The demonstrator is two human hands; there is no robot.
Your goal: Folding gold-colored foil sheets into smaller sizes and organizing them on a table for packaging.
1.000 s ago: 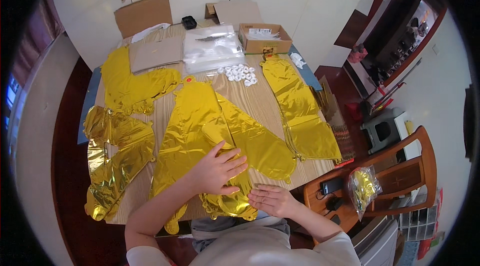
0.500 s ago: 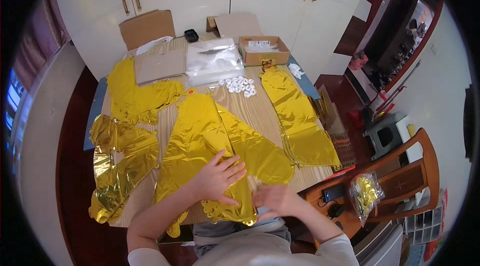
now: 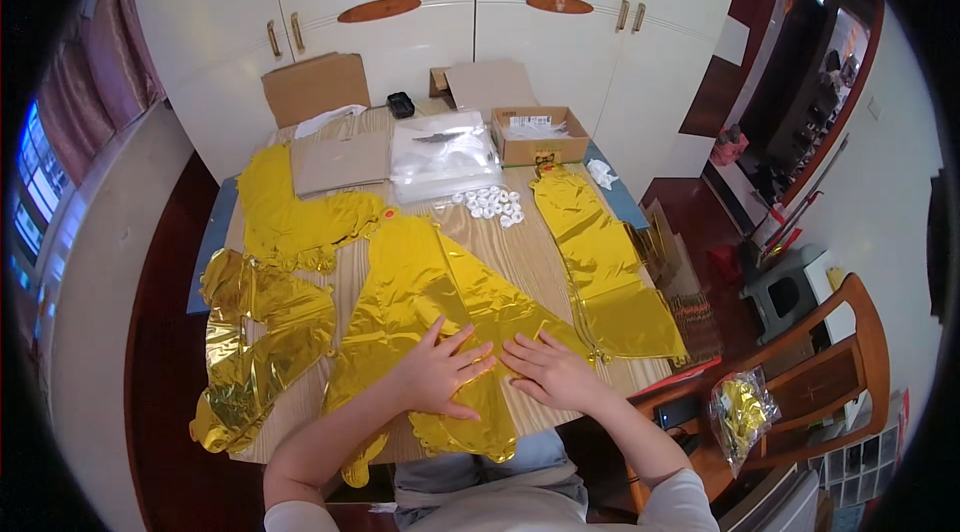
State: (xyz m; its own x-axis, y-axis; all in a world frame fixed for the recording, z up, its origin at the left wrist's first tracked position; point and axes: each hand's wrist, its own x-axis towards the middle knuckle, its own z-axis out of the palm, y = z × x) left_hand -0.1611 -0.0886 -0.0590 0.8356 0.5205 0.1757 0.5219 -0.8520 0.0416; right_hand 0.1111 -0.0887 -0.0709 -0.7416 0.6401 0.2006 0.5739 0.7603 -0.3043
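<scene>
A flat gold foil balloon (image 3: 410, 272) with folded panels lies at the middle of the wood-grain table (image 3: 500, 250), its lower end at the near edge. My left hand (image 3: 445, 372) rests on the foil with its fingers spread. Beside it, my right hand (image 3: 548, 370) lies palm down on the same foil, fingers stretched out. The fingertips of both hands point towards each other with a small gap between. More gold foil pieces lie around: a crumpled one (image 3: 265, 307) at the left, another (image 3: 275, 207) behind it, and a long one (image 3: 600, 262) at the right.
Farther back are white rings (image 3: 490, 202), a stack of clear plastic bags (image 3: 445, 167), grey cardboard (image 3: 342, 164) and an open carton (image 3: 540, 147). A wooden chair (image 3: 860, 362) stands at the right, holding a bag of gold foil (image 3: 742, 410). White cabinets (image 3: 560, 52) stand behind the table.
My right hand has moved away from the near edge and now lies flat on the foil. My left hand stays in nearly the same place. The view has shifted slightly.
</scene>
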